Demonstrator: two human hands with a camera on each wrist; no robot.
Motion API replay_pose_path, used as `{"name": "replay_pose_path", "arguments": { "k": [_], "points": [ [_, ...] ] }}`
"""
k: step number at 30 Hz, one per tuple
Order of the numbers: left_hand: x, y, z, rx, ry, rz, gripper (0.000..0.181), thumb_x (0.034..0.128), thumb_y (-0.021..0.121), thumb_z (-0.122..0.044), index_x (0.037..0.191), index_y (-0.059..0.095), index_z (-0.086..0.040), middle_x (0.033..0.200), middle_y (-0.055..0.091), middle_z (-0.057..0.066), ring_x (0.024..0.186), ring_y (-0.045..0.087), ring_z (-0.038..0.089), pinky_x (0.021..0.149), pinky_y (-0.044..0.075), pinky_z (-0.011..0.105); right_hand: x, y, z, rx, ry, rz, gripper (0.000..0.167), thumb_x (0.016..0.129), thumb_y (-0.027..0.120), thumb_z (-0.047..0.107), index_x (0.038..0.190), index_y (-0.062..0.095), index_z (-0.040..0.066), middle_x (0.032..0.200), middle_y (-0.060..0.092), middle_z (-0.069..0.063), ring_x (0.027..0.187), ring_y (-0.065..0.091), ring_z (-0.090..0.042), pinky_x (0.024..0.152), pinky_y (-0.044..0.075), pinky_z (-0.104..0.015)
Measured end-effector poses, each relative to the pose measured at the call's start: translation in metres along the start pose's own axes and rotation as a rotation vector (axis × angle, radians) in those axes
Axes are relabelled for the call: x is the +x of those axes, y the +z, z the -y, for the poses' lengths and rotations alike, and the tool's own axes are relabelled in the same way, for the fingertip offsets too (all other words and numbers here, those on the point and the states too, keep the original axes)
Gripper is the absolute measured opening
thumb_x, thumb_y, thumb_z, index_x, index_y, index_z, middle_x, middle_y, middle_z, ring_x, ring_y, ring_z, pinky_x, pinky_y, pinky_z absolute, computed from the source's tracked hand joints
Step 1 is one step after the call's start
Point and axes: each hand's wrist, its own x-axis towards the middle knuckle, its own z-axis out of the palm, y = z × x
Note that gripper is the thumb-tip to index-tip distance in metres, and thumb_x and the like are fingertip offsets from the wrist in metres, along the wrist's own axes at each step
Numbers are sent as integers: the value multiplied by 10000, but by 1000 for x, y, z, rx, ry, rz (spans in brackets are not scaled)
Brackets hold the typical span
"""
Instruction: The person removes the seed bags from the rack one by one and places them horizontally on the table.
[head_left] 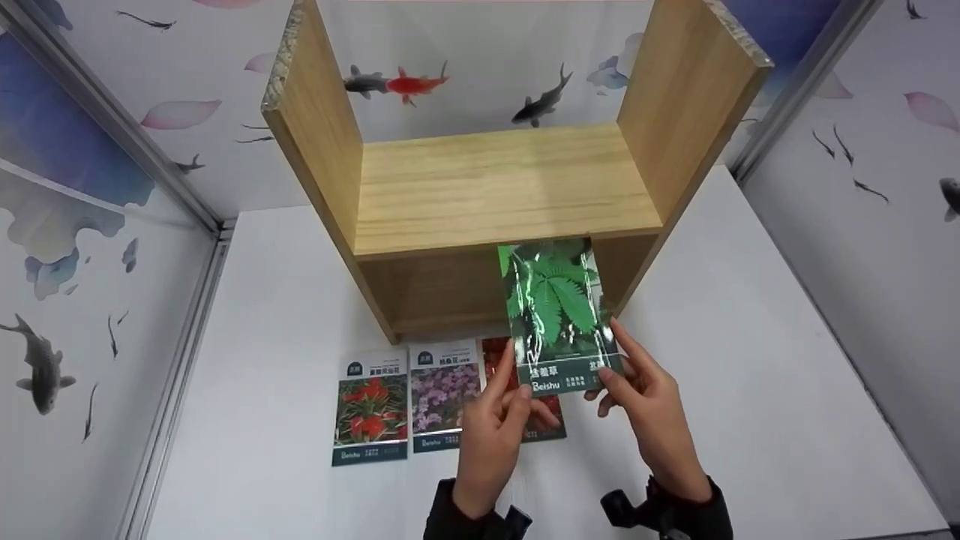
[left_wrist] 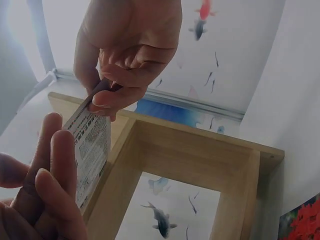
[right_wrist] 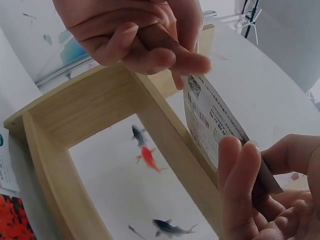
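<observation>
Both hands hold a glossy seed packet [head_left: 555, 307] with a green fern-like leaf picture and a dark green lower band. My left hand [head_left: 491, 439] has its thumb at the packet's lower left corner and a finger along the left edge. At the lower right corner, my right hand [head_left: 660, 416] pinches it, thumb in front. The printed back [right_wrist: 205, 117] with a code shows in the right wrist view. The packet is tilted up before the wooden shelf [head_left: 506, 191]. Below lie a red-flower packet [head_left: 371, 409], a purple-flower packet [head_left: 445, 394] and another red packet [head_left: 551, 427], partly hidden.
The shelf has two tall side panels, a middle board and a lower compartment, standing on a white table [head_left: 247, 420]. Side walls [head_left: 862, 172] and a back wall, printed with fish and petals, surround it. The flat packets lie in a row before the shelf's front edge.
</observation>
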Motion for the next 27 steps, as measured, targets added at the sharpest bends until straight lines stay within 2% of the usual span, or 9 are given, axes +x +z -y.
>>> {"name": "replay_pose_path", "arguments": {
  "k": [3, 6, 10, 13, 16, 21, 27],
  "points": [
    [-1, 1, 11, 13, -34, 20, 504, 947, 439, -120, 1414, 250, -126, 660, 629, 105, 618, 613, 243, 590, 508, 341, -1, -4, -9, -33, 45, -46, 568, 864, 597, 149, 1377, 360, 202, 1032, 588, -201, 719, 583, -293, 538, 496, -330],
    [-1, 2, 28, 28, -47, 45, 506, 948, 445, -150, 1415, 252, -157, 611, 599, 101, 559, 581, 222, 545, 497, 329, -3, -8, -16, -58, 81, -90, 559, 855, 607, 126, 1363, 385, 205, 1069, 571, -187, 738, 585, -251, 549, 496, -335],
    [-1, 5, 55, 38, -69, 53, 505, 944, 459, -217, 1408, 263, -261, 541, 531, 58, 478, 505, 164, 467, 449, 278, -4, -12, -24, -74, 95, -109, 554, 857, 592, 76, 1360, 388, 184, 1097, 558, -186, 748, 594, -230, 555, 496, -330],
    [-1, 8, 69, 53, -86, 51, 518, 938, 470, -244, 1402, 254, -324, 508, 484, 38, 439, 460, 143, 428, 408, 253, -2, -15, -29, -77, 104, -116, 544, 858, 582, 55, 1353, 399, 184, 1116, 559, -172, 740, 592, -225, 559, 496, -322],
    [0, 11, 78, 73, -101, 56, 531, 933, 476, -259, 1402, 241, -342, 494, 468, 30, 422, 448, 137, 416, 401, 256, -1, -18, -37, -77, 123, -141, 535, 853, 563, 11, 1337, 422, 193, 1114, 567, -155, 720, 588, -224, 559, 495, -314],
    [1, 12, 88, 89, -163, 66, 537, 927, 487, -278, 1402, 241, -332, 502, 476, 13, 438, 467, 121, 462, 424, 244, 0, -23, -56, -115, 181, -159, 557, 851, 535, -12, 1343, 408, 217, 1101, 569, -151, 729, 584, -226, 594, 499, -314],
    [4, 13, 89, 30, -231, 107, 536, 934, 480, -188, 1418, 249, -186, 517, 490, 48, 457, 470, 136, 454, 445, 253, 2, -31, -84, -167, 262, -172, 583, 843, 523, 10, 1358, 382, 247, 1058, 549, -148, 772, 576, -227, 658, 498, -328]
  ]
}}
